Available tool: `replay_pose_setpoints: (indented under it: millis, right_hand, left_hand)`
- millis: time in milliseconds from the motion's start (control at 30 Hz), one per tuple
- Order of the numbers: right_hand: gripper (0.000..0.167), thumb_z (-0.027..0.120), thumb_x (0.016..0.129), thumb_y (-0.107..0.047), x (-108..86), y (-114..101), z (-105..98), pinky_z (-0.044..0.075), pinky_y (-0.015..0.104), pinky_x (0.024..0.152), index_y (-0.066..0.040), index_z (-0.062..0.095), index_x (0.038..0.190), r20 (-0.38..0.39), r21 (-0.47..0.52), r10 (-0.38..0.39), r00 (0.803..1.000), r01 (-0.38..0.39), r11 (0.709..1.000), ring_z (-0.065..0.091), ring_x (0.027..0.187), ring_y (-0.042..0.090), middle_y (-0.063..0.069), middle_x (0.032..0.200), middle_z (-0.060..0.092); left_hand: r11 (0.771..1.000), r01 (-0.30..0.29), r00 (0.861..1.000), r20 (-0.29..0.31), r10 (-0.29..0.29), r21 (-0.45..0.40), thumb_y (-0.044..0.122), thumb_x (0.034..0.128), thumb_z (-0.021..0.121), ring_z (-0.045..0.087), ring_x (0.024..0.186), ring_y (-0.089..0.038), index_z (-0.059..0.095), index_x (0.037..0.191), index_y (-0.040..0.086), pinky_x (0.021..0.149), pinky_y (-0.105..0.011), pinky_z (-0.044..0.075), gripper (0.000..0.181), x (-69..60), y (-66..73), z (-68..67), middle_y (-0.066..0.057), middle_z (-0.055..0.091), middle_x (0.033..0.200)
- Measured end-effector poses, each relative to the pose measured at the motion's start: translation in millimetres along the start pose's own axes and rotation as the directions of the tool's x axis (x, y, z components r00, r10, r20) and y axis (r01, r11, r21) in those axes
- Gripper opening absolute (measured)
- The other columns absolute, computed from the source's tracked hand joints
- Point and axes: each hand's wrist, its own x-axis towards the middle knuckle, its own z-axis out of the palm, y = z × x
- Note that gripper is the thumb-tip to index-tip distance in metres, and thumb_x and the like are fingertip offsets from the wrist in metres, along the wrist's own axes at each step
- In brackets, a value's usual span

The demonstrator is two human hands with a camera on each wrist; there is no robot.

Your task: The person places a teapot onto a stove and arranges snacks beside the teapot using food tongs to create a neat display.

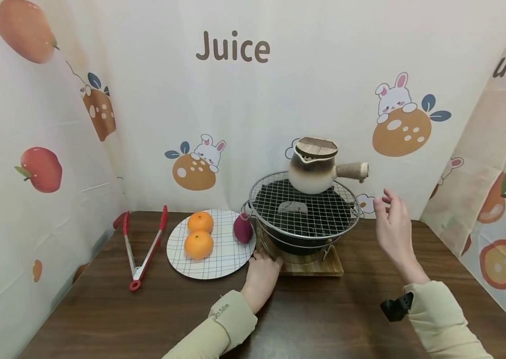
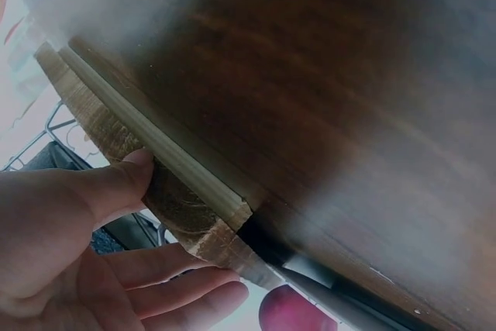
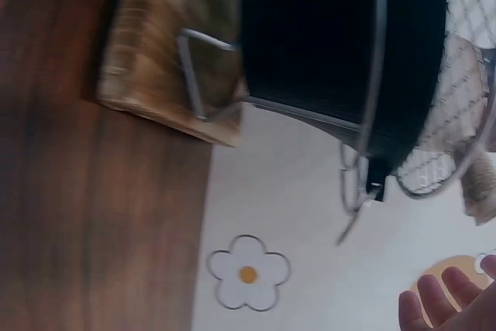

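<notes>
At the front left corner of a wooden board (image 1: 313, 268), my left hand (image 1: 262, 279) grips the edge. The left wrist view has the thumb against the board's side (image 2: 174, 164) and the other fingers on its far side. On that board stands a round black tabletop grill (image 1: 295, 244) with a wire mesh top. A cream-and-brown teapot (image 1: 311, 177) with a wooden lid and a wrapped side handle sits on the mesh towards the back. My right hand (image 1: 394, 232) is raised in the air right of the grill, apart from it, fingers loosely bent and holding nothing.
Left of the grill lies a white checked plate (image 1: 228, 262) with two oranges (image 1: 198, 244) and a purple egg-shaped item (image 1: 242, 230). Red-tipped tongs (image 1: 147, 262) lie spread at the far left. A printed curtain (image 1: 235, 99) hangs behind the brown table (image 1: 316, 319).
</notes>
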Motion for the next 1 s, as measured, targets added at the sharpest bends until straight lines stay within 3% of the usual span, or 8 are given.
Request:
replay_pose_setpoints:
  millis: [267,467,700,1000]
  right_hand:
    - [0.057,0.037,0.104,-0.034,-25.4,18.3,13.4,0.035,0.058,0.097,0.005,0.031,0.145,0.040,-0.043,-0.014,0.999,0.016,0.999,0.050,0.116,0.048,0.034,0.134,0.044]
    - [0.063,0.041,0.103,-0.037,-42.1,31.2,19.4,0.038,0.061,0.096,0.006,0.027,0.147,0.159,-0.105,-0.018,0.987,0.035,0.994,0.049,0.116,0.049,0.035,0.133,0.041]
    - [0.081,0.044,0.099,-0.051,-55.1,42.4,28.4,0.036,0.064,0.098,0.006,0.017,0.150,0.334,-0.218,0.065,0.940,0.010,0.976,0.041,0.126,0.049,0.036,0.142,0.034]
    - [0.096,0.053,0.090,-0.060,-64.4,46.8,47.1,0.042,0.065,0.092,0.006,0.016,0.150,0.469,-0.340,0.161,0.868,0.010,0.940,0.040,0.127,0.055,0.038,0.144,0.030]
  left_hand:
    - [1.000,-0.012,1.000,0.012,0.012,0.008,0.018,0.0945,0.045,0.068,0.103,-0.027,0.063,0.104,0.026,0.074,-0.035,0.055,0.022,0.0,-0.2,0.8,-0.013,0.069,0.117]
    - [1.000,-0.010,1.000,-0.005,0.010,0.000,0.018,0.0938,0.045,0.068,0.102,-0.027,0.063,0.101,0.025,0.073,-0.035,0.055,0.021,-0.8,-0.6,1.2,-0.014,0.070,0.115]
    - [1.000,-0.014,0.999,0.029,0.014,-0.017,0.018,0.0947,0.044,0.067,0.104,-0.028,0.063,0.105,0.025,0.075,-0.036,0.055,0.022,0.2,-0.5,0.6,-0.014,0.069,0.118]
    - [1.000,-0.022,0.999,0.033,0.022,-0.015,0.018,0.0947,0.044,0.067,0.104,-0.028,0.063,0.106,0.027,0.074,-0.036,0.055,0.023,0.3,-0.1,1.8,-0.014,0.069,0.117]
